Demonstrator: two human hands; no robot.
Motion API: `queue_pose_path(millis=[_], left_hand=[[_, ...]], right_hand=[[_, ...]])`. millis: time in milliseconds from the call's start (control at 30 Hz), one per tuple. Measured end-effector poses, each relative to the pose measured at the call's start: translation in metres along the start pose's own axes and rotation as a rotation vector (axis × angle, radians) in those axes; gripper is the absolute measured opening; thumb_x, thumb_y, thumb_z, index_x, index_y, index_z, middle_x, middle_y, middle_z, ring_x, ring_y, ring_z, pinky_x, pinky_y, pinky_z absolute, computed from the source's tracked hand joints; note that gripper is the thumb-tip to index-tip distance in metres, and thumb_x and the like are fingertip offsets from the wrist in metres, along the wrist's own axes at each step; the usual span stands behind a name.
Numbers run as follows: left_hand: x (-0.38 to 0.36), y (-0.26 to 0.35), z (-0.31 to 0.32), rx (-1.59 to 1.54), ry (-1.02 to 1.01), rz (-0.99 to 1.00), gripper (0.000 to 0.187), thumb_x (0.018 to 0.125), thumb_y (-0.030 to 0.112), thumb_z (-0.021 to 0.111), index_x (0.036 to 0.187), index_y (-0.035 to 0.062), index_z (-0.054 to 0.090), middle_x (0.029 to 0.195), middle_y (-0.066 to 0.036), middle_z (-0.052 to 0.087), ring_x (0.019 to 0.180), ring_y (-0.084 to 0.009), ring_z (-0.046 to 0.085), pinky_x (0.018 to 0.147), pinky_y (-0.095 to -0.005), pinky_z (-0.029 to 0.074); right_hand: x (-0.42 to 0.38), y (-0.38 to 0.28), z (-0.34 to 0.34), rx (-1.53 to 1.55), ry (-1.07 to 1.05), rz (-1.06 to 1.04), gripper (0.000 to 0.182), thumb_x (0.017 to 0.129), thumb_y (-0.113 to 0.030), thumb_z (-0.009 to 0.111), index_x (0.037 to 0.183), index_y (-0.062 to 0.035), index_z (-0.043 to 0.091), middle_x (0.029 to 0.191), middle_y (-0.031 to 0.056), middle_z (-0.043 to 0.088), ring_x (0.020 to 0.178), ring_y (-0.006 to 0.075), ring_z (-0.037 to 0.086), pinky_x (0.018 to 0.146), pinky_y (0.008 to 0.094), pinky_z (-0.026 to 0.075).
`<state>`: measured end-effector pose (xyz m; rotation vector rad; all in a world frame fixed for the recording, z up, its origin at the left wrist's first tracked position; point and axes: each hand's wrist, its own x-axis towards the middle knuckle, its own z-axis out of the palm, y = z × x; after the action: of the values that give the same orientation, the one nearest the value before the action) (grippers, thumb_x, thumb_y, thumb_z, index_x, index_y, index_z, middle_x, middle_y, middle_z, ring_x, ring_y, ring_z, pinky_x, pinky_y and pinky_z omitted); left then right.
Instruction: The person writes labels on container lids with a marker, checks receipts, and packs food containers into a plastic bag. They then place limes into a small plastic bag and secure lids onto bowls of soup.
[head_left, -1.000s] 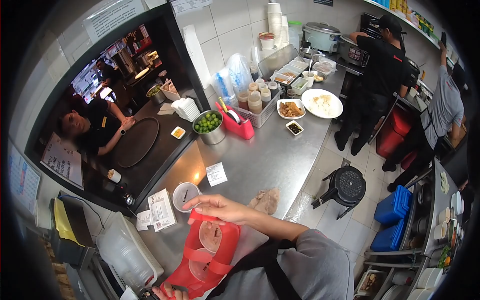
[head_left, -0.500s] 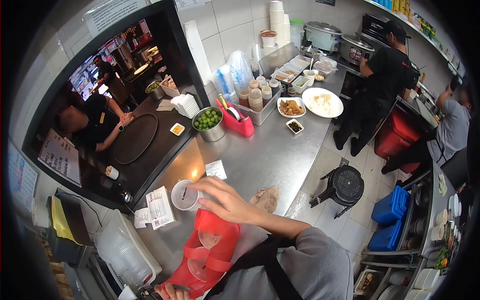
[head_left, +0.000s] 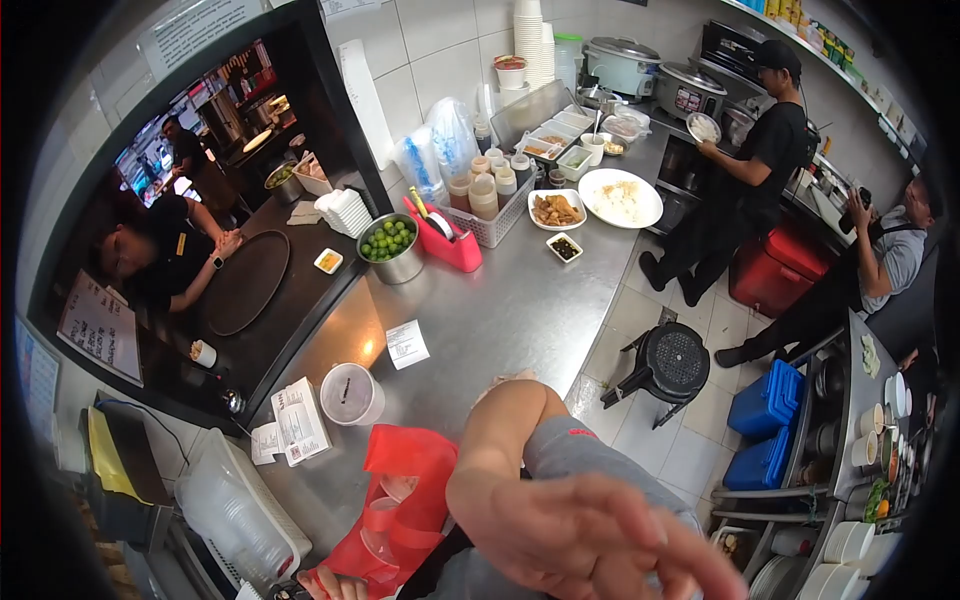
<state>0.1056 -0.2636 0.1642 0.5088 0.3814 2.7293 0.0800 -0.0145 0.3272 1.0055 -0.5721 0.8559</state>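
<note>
At the bottom edge, my left hand [head_left: 335,584] has its fingers curled on the red bag [head_left: 405,450]; part of that hand is cut off. Through the bag's openings, round clear-lidded tubs [head_left: 378,535] are visible. My right hand [head_left: 590,530] is raised close to the camera, fingers stretched out and holding nothing, slightly blurred. Beyond the bag, a round lidded plastic tub [head_left: 352,393] stands on the steel counter [head_left: 480,320]. Beside it lie a stack of printed slips [head_left: 300,420] and a single receipt [head_left: 407,344].
Along the wall stand a pot of green limes [head_left: 391,248], a pink tape dispenser [head_left: 445,240] and a basket of sauce bottles [head_left: 490,205]. A rice plate [head_left: 620,198] sits farther along. A black stool [head_left: 675,360] and two co-workers [head_left: 765,150] are on the right.
My right hand has left the lidded tub and swung back toward the camera. The tub stays on the counter. A co-worker now holds a bowl near the cookers.
</note>
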Motion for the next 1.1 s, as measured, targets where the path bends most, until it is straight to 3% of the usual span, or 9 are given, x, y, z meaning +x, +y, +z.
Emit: queue_pose_path(millis=[300,600,700,733,767,867,933,1000,1100], left_hand=[[0.005,-0.001,-0.002,-0.045,-0.079,-0.064,0.066,0.088,0.055,0.041,0.126,0.0011,0.042,0.091,-0.012,0.044,0.055,-0.0141,0.031,0.057,-0.0315,0.043],[0.004,0.011,-0.022,-0.15,-0.181,-0.169,0.068,0.089,0.055,0.037,0.131,0.0009,0.038,0.137,-0.024,0.031,0.065,-0.0224,0.046,0.093,-0.0546,0.04],[-0.001,0.018,-0.023,-0.163,-0.243,-0.203,0.071,0.09,0.055,0.035,0.137,0.0027,0.027,0.141,-0.024,0.025,0.093,-0.0309,0.054,0.096,-0.0531,0.037],[0.008,0.018,-0.036,-0.221,-0.542,-0.245,0.076,0.089,0.057,0.033,0.141,0.0046,0.015,0.146,-0.019,0.015,0.125,-0.0331,0.036,0.1,-0.0502,0.034],[-0.014,0.033,-0.038,0.312,0.034,0.063,0.06,0.094,0.044,0.036,0.137,0.004,0.025,0.088,-0.012,0.05,0.036,-0.0093,0.036,0.037,-0.0223,0.036],[-0.01,0.022,0.01,0.683,0.219,-0.013,0.049,0.09,0.045,0.045,0.106,-0.0015,0.046,0.051,-0.004,0.041,0.037,-0.0103,0.038,0.034,-0.0222,0.03],[-0.016,0.021,0.025,1.001,0.273,-0.038,0.055,0.086,0.042,0.053,0.112,-0.0058,0.046,0.054,-0.012,0.052,0.039,-0.015,0.047,0.039,-0.0224,0.037],[-0.025,0.023,0.029,0.973,0.331,-0.104,0.057,0.085,0.039,0.056,0.117,-0.0077,0.045,0.074,-0.017,0.059,0.045,-0.0173,0.054,0.043,-0.0237,0.043],[-0.035,0.017,0.033,0.95,0.376,-0.085,0.066,0.083,0.037,0.06,0.125,-0.0094,0.039,0.109,-0.02,0.056,0.049,-0.0199,0.058,0.047,-0.0259,0.047]], right_hand=[[0.008,0.003,0.008,0.043,0.009,-0.038,0.037,0.087,-0.028,0.052,0.116,-0.0109,0.037,0.1,0.001,0.053,0.104,0.0164,0.046,0.095,0.0449,0.035],[0.022,0.009,0.007,0.061,0.032,-0.05,0.041,0.084,-0.023,0.059,0.115,-0.0093,0.036,0.091,0.0013,0.052,0.102,0.0168,0.045,0.095,0.0447,0.036],[0.033,0.0,-0.007,0.074,0.148,-0.028,0.043,0.083,-0.021,0.061,0.115,-0.0087,0.035,0.088,0.0013,0.052,0.102,0.0169,0.045,0.095,0.0447,0.036],[0.037,-0.005,-0.015,0.067,0.234,0.0,0.044,0.082,-0.02,0.062,0.115,-0.0085,0.035,0.087,0.0014,0.051,0.101,0.0169,0.045,0.095,0.0447,0.037],[0.039,-0.008,-0.024,0.059,0.315,0.047,0.044,0.082,-0.02,0.063,0.115,-0.0084,0.035,0.086,0.0014,0.051,0.101,0.017,0.045,0.095,0.0447,0.037],[0.034,0.007,-0.062,-0.163,0.408,0.274,0.046,0.081,-0.018,0.065,0.115,-0.0078,0.035,0.084,0.0015,0.051,0.1,0.0171,0.045,0.095,0.0446,0.037],[0.007,0.037,-0.086,-0.515,0.078,0.678,0.026,0.078,0.004,0.056,0.102,0.0021,0.05,0.086,0.0107,0.056,0.084,0.0178,0.055,0.076,0.0304,0.047],[-0.035,0.07,-0.087,-0.218,-0.148,1.295,0.003,0.081,0.003,0.059,0.078,0.0022,0.06,0.069,0.0084,0.059,0.059,0.0112,0.055,0.056,0.021,0.044],[-0.176,0.112,-0.125,-0.466,-1.009,1.729,0.046,0.092,-0.038,0.044,0.082,0.0025,0.063,0.072,0.011,0.063,0.059,0.0129,0.061,0.051,0.0251,0.044]])
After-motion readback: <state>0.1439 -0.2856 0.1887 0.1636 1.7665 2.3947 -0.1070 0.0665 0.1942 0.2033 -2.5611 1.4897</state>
